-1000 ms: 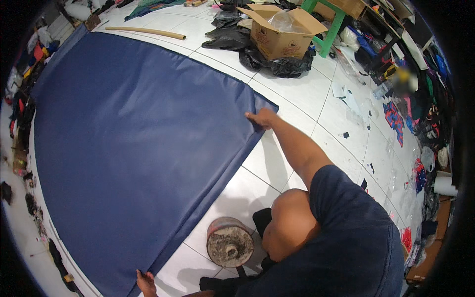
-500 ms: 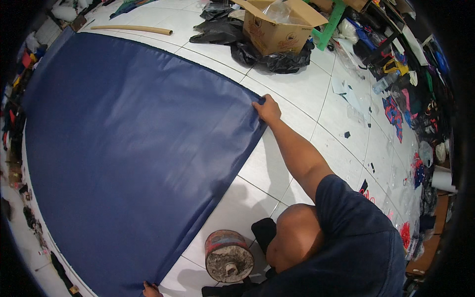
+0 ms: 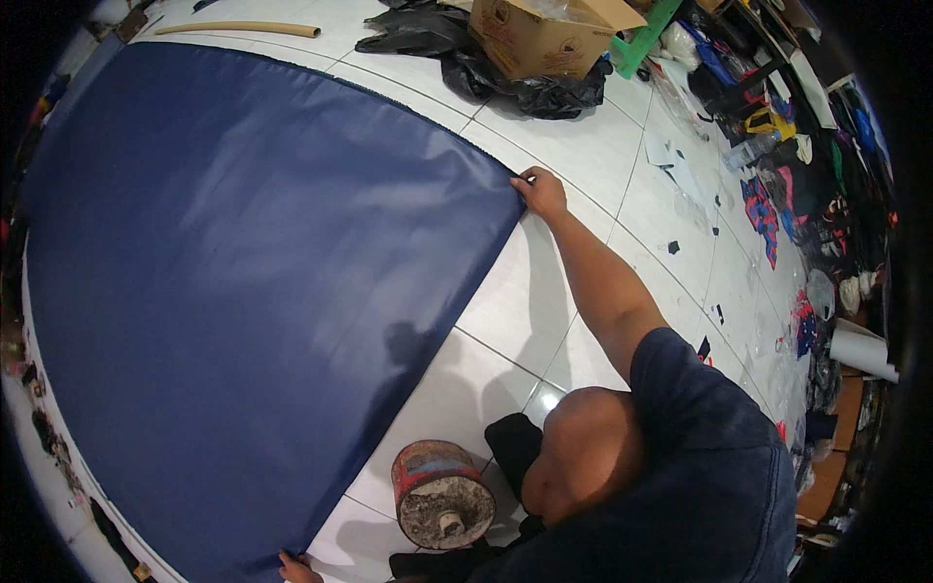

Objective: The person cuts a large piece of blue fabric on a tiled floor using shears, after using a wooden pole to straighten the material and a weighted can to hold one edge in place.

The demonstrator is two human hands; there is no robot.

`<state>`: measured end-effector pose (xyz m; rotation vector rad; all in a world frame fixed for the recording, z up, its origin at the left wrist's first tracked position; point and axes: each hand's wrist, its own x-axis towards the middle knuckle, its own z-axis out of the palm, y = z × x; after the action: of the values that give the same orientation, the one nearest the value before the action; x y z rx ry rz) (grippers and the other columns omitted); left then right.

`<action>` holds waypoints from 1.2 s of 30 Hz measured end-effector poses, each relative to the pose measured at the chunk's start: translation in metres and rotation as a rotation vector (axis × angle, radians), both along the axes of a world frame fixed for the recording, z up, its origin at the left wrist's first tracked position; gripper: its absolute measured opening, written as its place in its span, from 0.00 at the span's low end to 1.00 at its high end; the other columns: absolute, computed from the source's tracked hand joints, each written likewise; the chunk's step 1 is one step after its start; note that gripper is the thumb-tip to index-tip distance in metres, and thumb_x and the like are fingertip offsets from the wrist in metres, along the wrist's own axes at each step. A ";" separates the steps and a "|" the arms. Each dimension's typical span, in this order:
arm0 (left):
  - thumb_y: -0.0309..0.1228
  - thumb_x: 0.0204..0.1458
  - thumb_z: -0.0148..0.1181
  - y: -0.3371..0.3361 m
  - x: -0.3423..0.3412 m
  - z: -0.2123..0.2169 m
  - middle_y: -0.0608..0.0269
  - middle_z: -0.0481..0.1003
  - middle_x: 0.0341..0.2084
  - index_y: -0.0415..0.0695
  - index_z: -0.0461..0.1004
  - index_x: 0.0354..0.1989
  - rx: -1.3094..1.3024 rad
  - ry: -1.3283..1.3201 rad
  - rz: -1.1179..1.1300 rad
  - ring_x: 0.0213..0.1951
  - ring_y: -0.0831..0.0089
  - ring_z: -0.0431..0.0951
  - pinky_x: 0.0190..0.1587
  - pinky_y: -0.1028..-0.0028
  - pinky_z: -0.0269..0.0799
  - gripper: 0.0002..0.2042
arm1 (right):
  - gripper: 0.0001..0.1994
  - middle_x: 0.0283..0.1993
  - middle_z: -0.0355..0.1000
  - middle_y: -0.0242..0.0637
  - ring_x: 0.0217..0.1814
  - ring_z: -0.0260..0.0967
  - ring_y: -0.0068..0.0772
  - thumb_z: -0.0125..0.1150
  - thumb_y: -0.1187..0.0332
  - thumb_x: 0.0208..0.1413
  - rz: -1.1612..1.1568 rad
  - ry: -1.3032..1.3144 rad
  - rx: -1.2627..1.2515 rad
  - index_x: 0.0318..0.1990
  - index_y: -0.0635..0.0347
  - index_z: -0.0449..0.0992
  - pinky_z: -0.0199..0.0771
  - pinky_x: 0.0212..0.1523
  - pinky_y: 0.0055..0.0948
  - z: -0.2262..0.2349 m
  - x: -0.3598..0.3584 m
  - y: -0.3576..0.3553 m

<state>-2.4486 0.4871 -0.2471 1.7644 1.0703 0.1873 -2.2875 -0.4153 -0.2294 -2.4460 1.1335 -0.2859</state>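
Observation:
A large sheet of dark blue fabric (image 3: 262, 262) with a slight sheen lies spread over the white tiled floor. My right hand (image 3: 542, 191) pinches its far right corner between thumb and fingers, arm stretched forward. At the near corner, by the lower edge of the picture, my left hand (image 3: 297, 567) grips the same sheet; only its fingers and part of the hand show. Between the two hands the fabric's edge runs nearly straight. Beside that edge, close to my knee, stands a round, worn red weight with a grey top (image 3: 445, 496).
An open cardboard box (image 3: 539, 39) sits on black plastic bags (image 3: 554, 97) beyond the sheet. A tan curved tube (image 3: 238, 28) lies past the far edge. Fabric scraps (image 3: 761, 219), a plastic bottle (image 3: 751, 151) and a white roll (image 3: 863, 350) clutter the right side.
My right hand has shifted slightly right with the corner, and its grip has changed. The fabric edge between my hands looks straighter and its folds there have flattened. My left hand stays at its corner.

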 end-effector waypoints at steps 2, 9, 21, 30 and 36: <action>0.33 0.53 0.63 0.000 0.000 0.005 0.50 0.73 0.34 0.26 0.70 0.44 -0.009 0.025 0.014 0.29 0.64 0.71 0.27 0.64 0.68 0.19 | 0.18 0.39 0.79 0.46 0.44 0.77 0.45 0.68 0.51 0.51 -0.033 -0.021 0.034 0.40 0.56 0.82 0.75 0.46 0.39 -0.005 0.004 0.000; 0.42 0.54 0.62 0.036 -0.006 -0.026 0.63 0.68 0.27 0.41 0.63 0.37 -0.065 0.078 0.030 0.21 0.73 0.66 0.22 0.70 0.63 0.18 | 0.17 0.39 0.80 0.43 0.43 0.77 0.43 0.68 0.49 0.51 -0.034 0.017 0.171 0.37 0.53 0.84 0.75 0.45 0.38 -0.009 0.002 -0.027; 0.39 0.57 0.64 0.018 -0.016 -0.005 0.67 0.66 0.16 0.45 0.65 0.24 -0.087 0.057 0.032 0.15 0.77 0.66 0.17 0.76 0.62 0.16 | 0.20 0.50 0.71 0.42 0.52 0.69 0.45 0.65 0.56 0.54 0.275 0.019 -0.498 0.53 0.51 0.75 0.65 0.52 0.47 0.020 0.018 0.076; 0.36 0.58 0.63 0.012 -0.013 -0.015 0.63 0.71 0.18 0.43 0.64 0.27 -0.124 0.002 0.052 0.17 0.74 0.72 0.19 0.76 0.69 0.15 | 0.20 0.63 0.67 0.38 0.68 0.60 0.40 0.66 0.61 0.52 1.550 0.023 -0.228 0.53 0.50 0.77 0.62 0.62 0.42 0.030 -0.047 0.296; 0.33 0.58 0.62 -0.003 -0.015 -0.015 0.61 0.70 0.17 0.42 0.61 0.27 -0.129 -0.067 0.046 0.16 0.74 0.70 0.18 0.75 0.67 0.15 | 0.18 0.65 0.67 0.38 0.69 0.60 0.43 0.62 0.61 0.56 1.520 0.051 -0.275 0.55 0.49 0.77 0.63 0.64 0.44 0.027 -0.058 0.299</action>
<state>-2.4634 0.4840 -0.2623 1.6085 1.0518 0.1993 -2.3458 -0.1161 -0.2021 -2.7725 -0.9457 0.1253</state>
